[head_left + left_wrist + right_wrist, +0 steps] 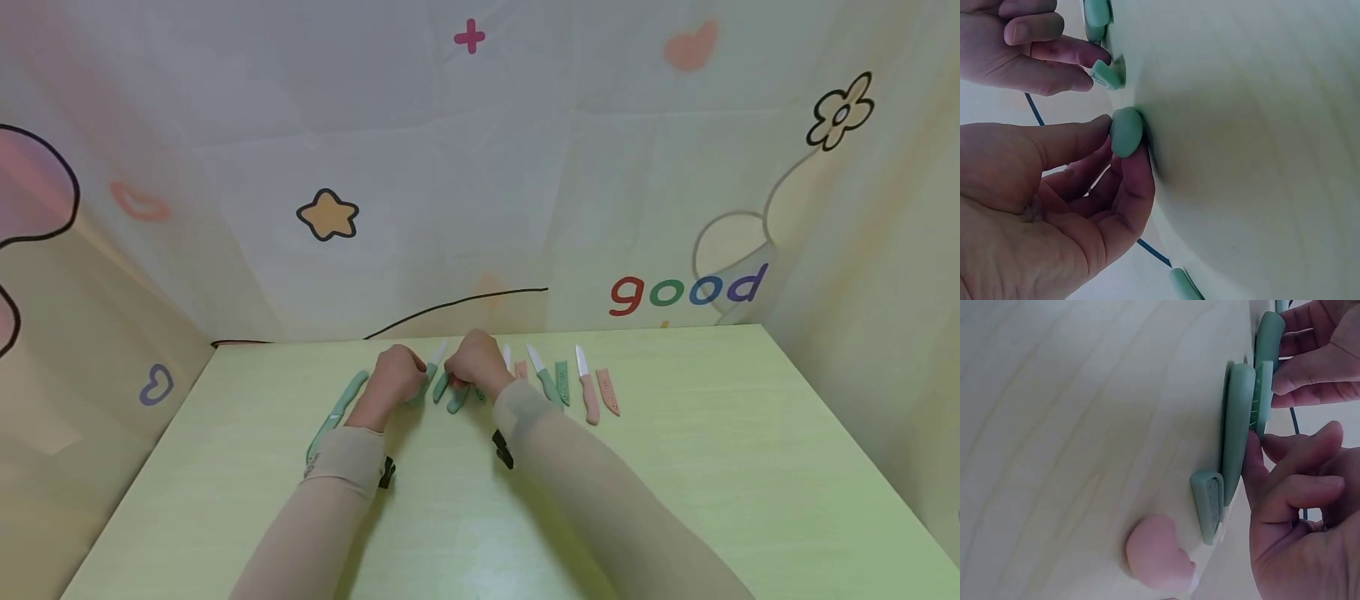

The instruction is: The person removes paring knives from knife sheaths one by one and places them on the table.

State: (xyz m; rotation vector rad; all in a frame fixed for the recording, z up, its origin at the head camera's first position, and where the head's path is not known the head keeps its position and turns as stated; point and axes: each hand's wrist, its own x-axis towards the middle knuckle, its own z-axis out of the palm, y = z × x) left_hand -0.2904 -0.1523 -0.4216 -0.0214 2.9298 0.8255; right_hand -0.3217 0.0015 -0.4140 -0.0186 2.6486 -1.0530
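Note:
My left hand (397, 375) pinches the green handle (1127, 132) of a small paring knife between thumb and fingers. Its pale blade (440, 351) points away toward the back edge. Just to the right, my right hand (477, 362) pinches a green blade sheath (1264, 395) by finger and thumb. In the right wrist view, another green knife handle (1239, 419) lies beside that sheath, close to the right fingertips. A second green sheath (1208, 506) is next to this handle. The right hand covers part of these things in the head view.
Right of the hands lie a green-handled knife (547, 383), a green sheath (562, 383), a pink-handled knife (590, 400) and a pink sheath (608, 392). A long green item (337, 412) lies left, partly behind the left sleeve. A printed curtain (480, 183) hangs behind the table (675, 483).

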